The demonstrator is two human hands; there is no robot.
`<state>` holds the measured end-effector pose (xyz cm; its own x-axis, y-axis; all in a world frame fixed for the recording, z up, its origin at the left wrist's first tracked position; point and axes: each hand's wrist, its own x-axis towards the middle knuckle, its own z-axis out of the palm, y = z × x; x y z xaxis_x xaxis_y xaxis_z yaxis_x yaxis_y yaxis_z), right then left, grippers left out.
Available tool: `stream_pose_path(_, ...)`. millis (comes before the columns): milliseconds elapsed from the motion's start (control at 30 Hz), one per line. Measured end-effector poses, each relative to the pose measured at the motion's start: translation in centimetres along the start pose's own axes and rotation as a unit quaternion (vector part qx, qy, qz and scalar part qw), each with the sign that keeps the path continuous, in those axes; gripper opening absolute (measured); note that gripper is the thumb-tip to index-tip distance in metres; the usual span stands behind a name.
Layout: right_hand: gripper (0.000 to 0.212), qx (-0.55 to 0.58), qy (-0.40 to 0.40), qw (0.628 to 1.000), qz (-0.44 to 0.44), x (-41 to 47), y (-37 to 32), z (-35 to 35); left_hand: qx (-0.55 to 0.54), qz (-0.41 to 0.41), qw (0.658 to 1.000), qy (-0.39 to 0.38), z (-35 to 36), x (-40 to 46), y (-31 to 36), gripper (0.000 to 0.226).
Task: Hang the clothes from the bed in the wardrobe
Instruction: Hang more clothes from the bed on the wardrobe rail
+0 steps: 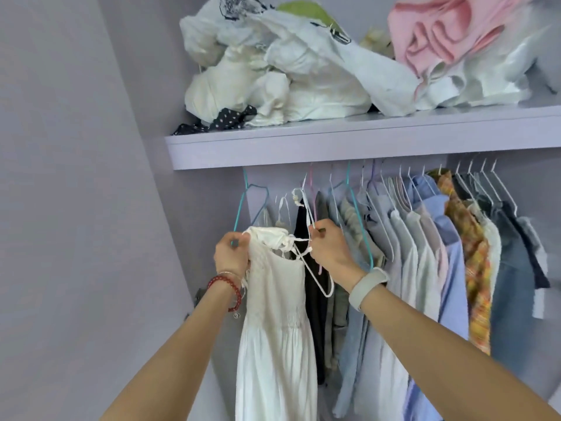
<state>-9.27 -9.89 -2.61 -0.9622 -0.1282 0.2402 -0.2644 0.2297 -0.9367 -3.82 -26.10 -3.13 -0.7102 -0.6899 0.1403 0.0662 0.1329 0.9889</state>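
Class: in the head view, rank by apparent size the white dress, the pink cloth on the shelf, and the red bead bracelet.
1. Long white strappy dress
2. Crumpled pink cloth, nearly as big, cut off by the frame
3. Red bead bracelet

I'm holding a dress (273, 323) of thin, matt white cloth, its bodice puckered with fine shirring. The hanger (315, 275) I'm working with is looking like smooth white coated wire. The shelf (334, 144) above is showing a smooth, matt lilac finish. My watch band (365, 287) is looking like matt grey rubber.
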Motion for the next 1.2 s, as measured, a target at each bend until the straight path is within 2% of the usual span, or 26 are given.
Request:
stream_pose_path(67, 0.017, 0.016, 0.010, 1.000, -0.006, 1.8, 0.4, 0.9, 0.007, 0.010, 1.000, 0.006, 1.1, 2.2, 0.1, 0.022)
stream_pose_path(133, 0.020, -0.015, 0.032, 0.999, -0.023, 2.6, 1.5, 2.0, 0.020, -0.002, 1.000, -0.001, 2.4, 3.9, -0.8, 0.023)
stream_pose_path(300, 0.020, -0.042, 0.063, 0.996, -0.048, 5.1, 3.7, 3.6, 0.022, -0.037, 0.998, -0.049, 5.5, 7.4, -3.3, 0.027)
stream_pose_path(433, 0.019, -0.018, 0.070, 0.996, -0.058, 8.3, 3.4, 4.4, -0.046, -0.037, 0.998, 0.018, 7.5, 11.2, -1.7, 0.032)
stream_pose_path(500, 0.018, -0.010, 0.067, 0.996, -0.066, 9.4, 3.5, 5.0, -0.066, -0.017, 0.998, 0.017, 8.4, 12.2, -1.6, 0.031)
stream_pose_path(633, 0.017, -0.021, 0.064, 0.996, -0.059, 11.0, 3.6, 6.2, 0.039, 0.015, 0.999, -0.007, 8.9, 12.1, -4.0, 0.016)
stream_pose_path(767, 0.017, -0.052, 0.064, 0.995, -0.063, 11.9, 3.6, 7.5, 0.077, 0.017, 0.997, -0.009, 8.5, 11.9, -5.7, 0.012)
stream_pose_path(933, 0.020, -0.073, 0.034, 0.995, -0.059, 13.2, 3.0, 9.9, 0.132, 0.001, 0.991, -0.018, 7.4, 12.4, -5.6, 0.019)
stream_pose_path(1000, 0.022, -0.063, 0.016, 0.997, -0.044, 13.5, 3.0, 10.8, 0.202, -0.001, 0.978, -0.050, 6.6, 12.2, -5.5, 0.023)
stream_pose_path(1100, 0.023, -0.062, 0.011, 0.997, -0.049, 13.4, 3.2, 11.8, 0.307, 0.066, 0.945, -0.093, 5.0, 11.0, -4.8, 0.025)
stream_pose_path(1200, 0.022, -0.062, 0.005, 0.996, -0.069, 13.3, 3.0, 12.8, 0.289, 0.203, 0.935, -0.020, 3.5, 9.3, -3.6, 0.023)
